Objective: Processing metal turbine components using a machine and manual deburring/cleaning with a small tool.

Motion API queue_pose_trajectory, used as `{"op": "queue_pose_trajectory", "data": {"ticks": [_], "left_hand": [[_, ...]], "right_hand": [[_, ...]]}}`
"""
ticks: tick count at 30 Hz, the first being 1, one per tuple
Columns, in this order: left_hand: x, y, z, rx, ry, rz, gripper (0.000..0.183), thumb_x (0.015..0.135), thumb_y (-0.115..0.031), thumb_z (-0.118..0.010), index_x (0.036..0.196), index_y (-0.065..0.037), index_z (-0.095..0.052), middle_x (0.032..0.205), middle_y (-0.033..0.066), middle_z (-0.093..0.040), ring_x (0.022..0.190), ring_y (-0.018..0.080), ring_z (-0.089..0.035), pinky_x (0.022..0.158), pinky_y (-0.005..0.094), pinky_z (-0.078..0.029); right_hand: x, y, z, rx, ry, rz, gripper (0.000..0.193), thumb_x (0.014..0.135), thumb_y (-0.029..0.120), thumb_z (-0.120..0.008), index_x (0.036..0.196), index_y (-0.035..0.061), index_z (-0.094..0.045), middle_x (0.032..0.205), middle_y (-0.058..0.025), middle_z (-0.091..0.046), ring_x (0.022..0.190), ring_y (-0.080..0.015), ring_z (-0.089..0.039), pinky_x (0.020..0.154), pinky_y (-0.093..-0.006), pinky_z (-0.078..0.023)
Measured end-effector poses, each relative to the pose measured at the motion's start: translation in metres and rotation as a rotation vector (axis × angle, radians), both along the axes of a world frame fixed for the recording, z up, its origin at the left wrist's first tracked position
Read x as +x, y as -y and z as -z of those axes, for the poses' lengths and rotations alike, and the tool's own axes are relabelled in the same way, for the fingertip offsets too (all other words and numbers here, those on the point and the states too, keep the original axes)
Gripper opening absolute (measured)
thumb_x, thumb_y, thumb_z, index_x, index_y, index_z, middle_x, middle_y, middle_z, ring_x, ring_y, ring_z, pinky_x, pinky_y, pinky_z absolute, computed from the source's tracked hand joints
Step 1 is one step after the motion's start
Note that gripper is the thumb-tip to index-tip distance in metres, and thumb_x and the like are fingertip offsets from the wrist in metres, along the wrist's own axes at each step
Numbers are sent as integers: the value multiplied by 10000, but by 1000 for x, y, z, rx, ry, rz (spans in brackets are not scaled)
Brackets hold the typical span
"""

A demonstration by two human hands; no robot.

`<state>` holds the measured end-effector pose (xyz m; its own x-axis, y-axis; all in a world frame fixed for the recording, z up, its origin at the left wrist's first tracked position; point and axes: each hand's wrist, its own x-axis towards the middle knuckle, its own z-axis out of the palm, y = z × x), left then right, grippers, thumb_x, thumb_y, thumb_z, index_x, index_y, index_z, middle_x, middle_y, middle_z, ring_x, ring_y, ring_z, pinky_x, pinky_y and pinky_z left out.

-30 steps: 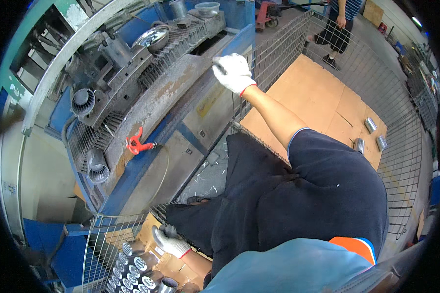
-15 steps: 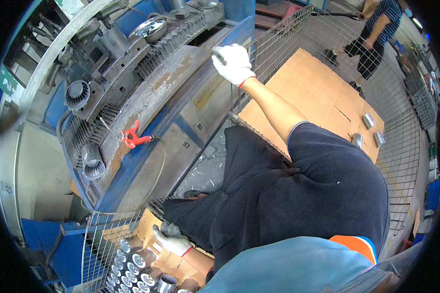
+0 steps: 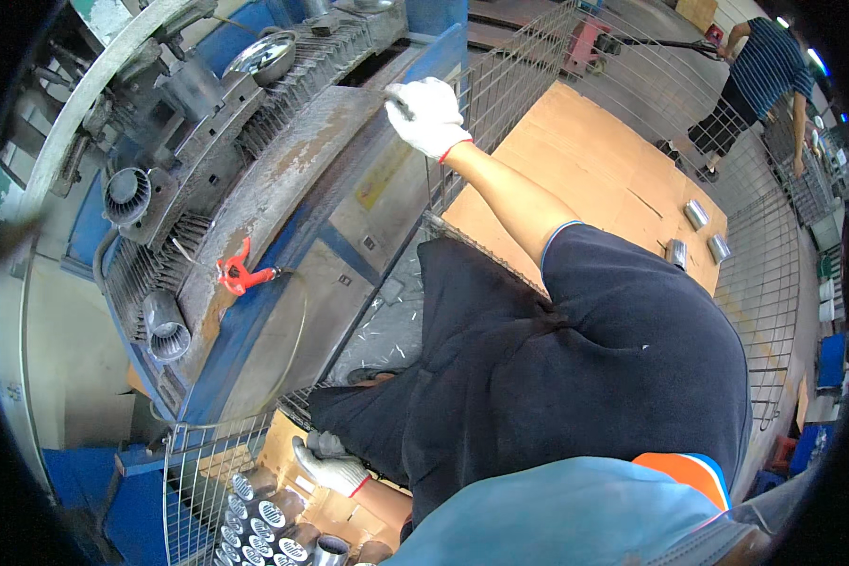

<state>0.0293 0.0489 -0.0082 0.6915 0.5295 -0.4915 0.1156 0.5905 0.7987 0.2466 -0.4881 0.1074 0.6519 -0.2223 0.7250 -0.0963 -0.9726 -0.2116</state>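
The person is leaning over a blue machine [image 3: 255,311], both hands in white work gloves. The right hand [image 3: 426,113] is stretching far forward and resting on the worn grey metal ledge [image 3: 292,160] along the machine's top, right by the upper edge of a wire mesh cage wall [image 3: 509,85]; its fingers are curling down around something small and dark at the ledge, though what that is cannot be told. The left hand [image 3: 328,464] is reaching down low beside the dark apron, its fingers lying loosely bent, half open, over the edge of a cardboard-lined wire basket [image 3: 198,472], gripping nothing that can be made out. Ribbed round metal parts [image 3: 259,517] are sitting packed in rows in that basket, just below the left hand. A red clamp [image 3: 237,274] is sticking out from the machine's ledge, well apart from both hands. Three shiny metal cylinders [image 3: 696,236] are lying on flat cardboard to the right, and another person [image 3: 759,80] is standing far behind
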Motion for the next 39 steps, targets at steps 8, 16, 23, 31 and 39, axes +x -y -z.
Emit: {"op": "queue_pose_trajectory", "data": {"ticks": [8, 16, 23, 31, 39], "left_hand": [[-2, -7, 15, 15, 10, 4, 255, 1041, -321, -650, 992, -71, -659, 724, -35, -473, 560, 68, -386, 496, 224, -287], [-4, -16, 29, 52, 7, -8, 395, 1026, -384, -654, 1295, -97, -690, 946, 70, -684, 653, 145, -551, 582, 268, -456], [-8, -37, 40, 24, 60, 72, 487, 1039, -420, -620, 1378, -72, -623, 978, 130, -744, 539, 114, -511, 458, 266, -404], [-23, -42, 25, 135, 104, -4, 453, 1055, -387, -599, 1356, -50, -621, 872, 146, -752, 451, 107, -460, 393, 263, -350], [-33, -47, 19, 110, 92, -27, 392, 1051, -337, -607, 1315, -48, -637, 843, 126, -741, 437, 96, -429, 378, 261, -309]], "right_hand": [[0, -1, -1, -6, 26, -16, 281, 944, 338, -657, 1123, 148, -761, 948, -118, -751, 918, -352, -668, 893, -490, -492], [-6, -5, -7, -29, 28, 9, 294, 942, 351, -641, 1097, 135, -767, 966, -143, -766, 924, -381, -698, 872, -515, -525], [2, -7, -5, -61, 137, -38, 246, 905, 307, -728, 1104, 173, -783, 904, -115, -762, 846, -342, -683, 810, -470, -550], [-3, -20, -33, 12, 64, -104, 431, 908, 353, -746, 1244, 84, -738, 1105, -125, -775, 1062, -334, -692, 945, -426, -539], [57, -123, -86, 235, 69, -479, 709, 894, 444, -795, 1445, 43, -601, 1364, -174, -690, 1275, -346, -631, 1125, -420, -471]]}}
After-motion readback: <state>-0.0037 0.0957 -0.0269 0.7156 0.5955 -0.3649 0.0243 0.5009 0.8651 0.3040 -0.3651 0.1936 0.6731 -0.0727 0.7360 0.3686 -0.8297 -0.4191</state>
